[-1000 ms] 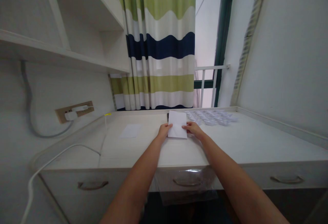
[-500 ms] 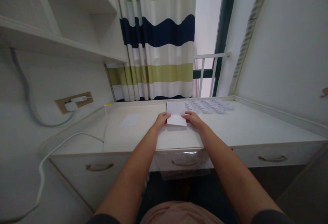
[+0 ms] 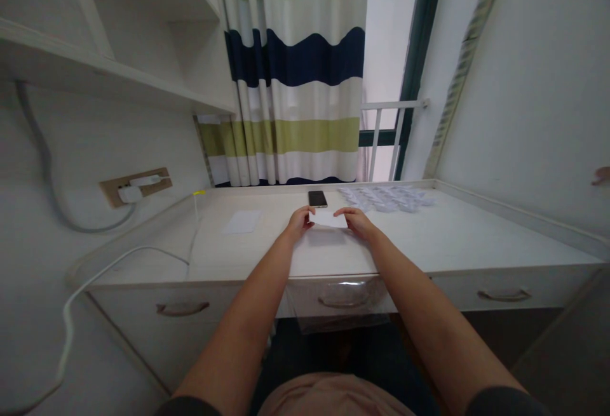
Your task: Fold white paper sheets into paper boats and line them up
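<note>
A folded sheet of white paper (image 3: pixel 328 219) is held level just above the desk, its far half now turned down. My left hand (image 3: pixel 302 221) pinches its left edge between thumb and fingers. At the opposite edge, my right hand (image 3: pixel 355 220) grips the paper the same way. Behind the paper lies a dark phone (image 3: pixel 317 199), flat on the desk. Several folded white paper pieces (image 3: pixel 386 199) are laid out in rows to the right of the phone. Left of my hands is a flat stack or sheet of white paper (image 3: pixel 242 221).
The white desk (image 3: pixel 452 238) has a raised rim along its back and sides. A clear plastic bag (image 3: pixel 340 301) hangs at the front over the middle drawer. A white cable (image 3: pixel 138 251) crosses the left end, below a wall socket (image 3: pixel 136 186). A striped curtain (image 3: pixel 305 105) hangs behind.
The upright far half of the paper has been folded down toward me, so the phone behind it now shows. Both hands keep hold of the paper in nearly the same place.
</note>
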Available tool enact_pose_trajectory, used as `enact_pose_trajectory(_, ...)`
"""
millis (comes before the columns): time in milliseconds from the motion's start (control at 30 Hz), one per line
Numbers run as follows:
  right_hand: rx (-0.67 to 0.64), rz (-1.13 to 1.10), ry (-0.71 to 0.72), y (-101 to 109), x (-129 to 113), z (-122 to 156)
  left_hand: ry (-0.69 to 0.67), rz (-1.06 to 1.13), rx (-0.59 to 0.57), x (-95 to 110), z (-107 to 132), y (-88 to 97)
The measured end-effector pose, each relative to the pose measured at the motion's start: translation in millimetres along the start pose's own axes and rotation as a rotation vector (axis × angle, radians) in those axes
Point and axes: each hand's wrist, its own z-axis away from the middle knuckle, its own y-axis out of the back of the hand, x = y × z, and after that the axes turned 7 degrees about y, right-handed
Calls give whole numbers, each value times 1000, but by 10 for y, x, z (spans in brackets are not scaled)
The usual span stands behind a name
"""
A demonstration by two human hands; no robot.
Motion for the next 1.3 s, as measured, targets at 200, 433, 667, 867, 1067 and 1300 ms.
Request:
enact_pose_trajectory(200, -37, 31, -28, 14, 43, -19, 39, -51, 100, -2, 30, -29)
enact_pose_trajectory(433, -41, 80, 63, -18, 24, -1, -218, -234, 180, -53, 37, -23)
enact_pose_trajectory(667, -78, 187, 99, -54, 57, -42, -239, -209, 164, -17, 64, -106)
enact_pose_trajectory(867, 45, 61, 74, -51, 46, -57, -45, -150, 22, -22, 82, -123)
enact_pose_trajectory(1067, -58, 110, 56, -53, 63, -33, -87, -201, 38, -36, 75, -127)
enact_pose_trajectory(1300, -54, 121, 40, -32, 101, -44, -55, -207, 14, -49, 66, -122)
